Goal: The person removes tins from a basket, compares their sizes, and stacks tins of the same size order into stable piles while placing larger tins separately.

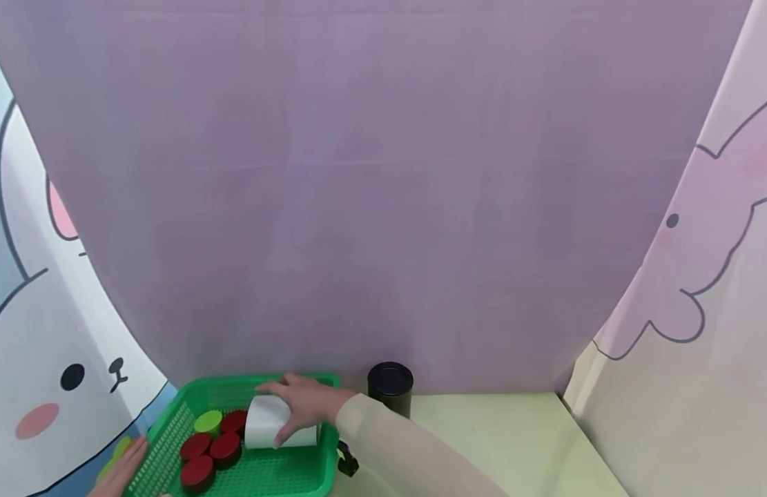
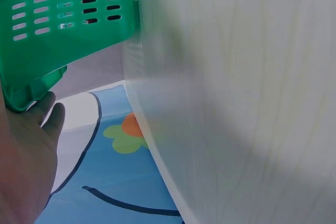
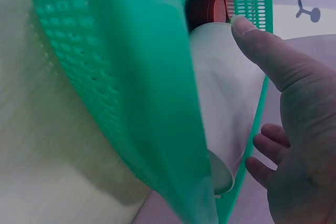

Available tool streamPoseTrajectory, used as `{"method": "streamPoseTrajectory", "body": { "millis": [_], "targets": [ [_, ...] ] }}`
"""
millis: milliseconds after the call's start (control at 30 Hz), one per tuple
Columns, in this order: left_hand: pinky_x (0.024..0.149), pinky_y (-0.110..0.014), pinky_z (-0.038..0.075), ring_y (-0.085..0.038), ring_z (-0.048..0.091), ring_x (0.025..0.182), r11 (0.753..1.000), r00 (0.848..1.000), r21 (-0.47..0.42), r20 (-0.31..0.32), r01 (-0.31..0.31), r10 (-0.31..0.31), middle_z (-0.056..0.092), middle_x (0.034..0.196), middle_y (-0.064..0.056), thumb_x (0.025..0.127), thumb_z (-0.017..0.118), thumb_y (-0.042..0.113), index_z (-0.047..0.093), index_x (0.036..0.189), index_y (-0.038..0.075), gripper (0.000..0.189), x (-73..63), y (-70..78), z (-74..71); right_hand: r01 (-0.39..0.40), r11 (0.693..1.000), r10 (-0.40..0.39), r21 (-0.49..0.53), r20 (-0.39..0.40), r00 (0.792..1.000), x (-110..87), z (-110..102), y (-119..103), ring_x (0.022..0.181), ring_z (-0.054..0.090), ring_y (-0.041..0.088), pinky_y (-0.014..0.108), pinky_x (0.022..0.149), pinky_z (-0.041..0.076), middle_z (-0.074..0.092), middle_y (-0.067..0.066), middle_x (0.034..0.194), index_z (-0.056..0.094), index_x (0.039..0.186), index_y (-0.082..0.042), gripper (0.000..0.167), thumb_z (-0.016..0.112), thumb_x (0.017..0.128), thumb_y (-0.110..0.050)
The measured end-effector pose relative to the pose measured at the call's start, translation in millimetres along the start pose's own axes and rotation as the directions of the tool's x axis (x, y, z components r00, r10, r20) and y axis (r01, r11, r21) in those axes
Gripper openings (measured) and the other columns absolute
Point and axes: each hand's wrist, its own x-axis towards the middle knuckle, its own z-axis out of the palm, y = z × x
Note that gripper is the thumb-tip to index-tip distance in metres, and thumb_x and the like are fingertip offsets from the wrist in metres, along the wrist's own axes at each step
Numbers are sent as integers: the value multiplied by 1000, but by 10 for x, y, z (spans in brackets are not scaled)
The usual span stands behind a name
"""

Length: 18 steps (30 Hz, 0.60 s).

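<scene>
A green plastic basket (image 1: 296, 480) stands at the left of the table in the head view. My left hand (image 1: 122, 473) holds its left rim, fingers outside and a bit of thumb showing at the rim; the left wrist view has the fingers (image 2: 52, 121) against the lip. Inside the basket a white hollow cylinder (image 1: 261, 421) lies on its side. Over it spreads my right hand (image 1: 308, 404), thumb toward me and fingers at the far side. In the right wrist view the thumb overlaps the cylinder (image 3: 226, 87), and the fingers do not visibly wrap it.
Several dark red round pieces (image 1: 198, 474) and a light green one (image 1: 208, 422) sit in the basket's left part. A black canister (image 1: 391, 390) stands right of the basket. Behind hangs a purple cloth (image 1: 383, 207); the pale tabletop (image 1: 495, 442) extends right.
</scene>
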Motion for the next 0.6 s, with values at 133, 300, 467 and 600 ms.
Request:
{"method": "streamPoseTrajectory", "body": {
  "millis": [133, 300, 467, 600],
  "targets": [
    [96, -98, 28, -78, 14, 149, 993, 989, -30, 96, 113, -110, 11, 173, -46, 105, 74, 52, 9, 169, -15, 114, -10, 131, -100, -16, 1000, 15, 22, 42, 999, 100, 39, -22, 131, 52, 3, 25, 99, 53, 46, -11, 152, 31, 170, -56, 107, 97, 86, -47],
    [94, -98, 31, -81, 20, 144, 987, 983, -58, 121, 147, -139, 12, 173, -45, 103, 76, 54, 7, 170, -13, 117, -21, 192, -131, -54, 997, 47, 59, 109, 993, 157, 0, -73, 143, 48, 5, 29, 106, 53, 40, -12, 164, 33, 168, -58, 104, 97, 88, -43],
    [94, -98, 30, -81, 19, 145, 984, 980, -77, 131, 164, -153, 11, 173, -45, 104, 75, 54, 8, 170, -14, 116, -51, 185, -124, -81, 993, 68, 86, 149, 986, 241, 36, -87, 140, 50, 5, 31, 104, 54, 40, -13, 166, 36, 168, -57, 102, 97, 88, -41],
    [95, -98, 30, -80, 20, 145, 988, 984, -60, 118, 143, -135, 12, 174, -44, 105, 74, 54, 7, 170, -12, 115, -41, 210, -152, -94, 992, 81, 89, 144, 986, 306, 60, -53, 135, 52, 5, 32, 102, 54, 42, -15, 164, 36, 167, -59, 102, 98, 87, -42]
  ]
}}
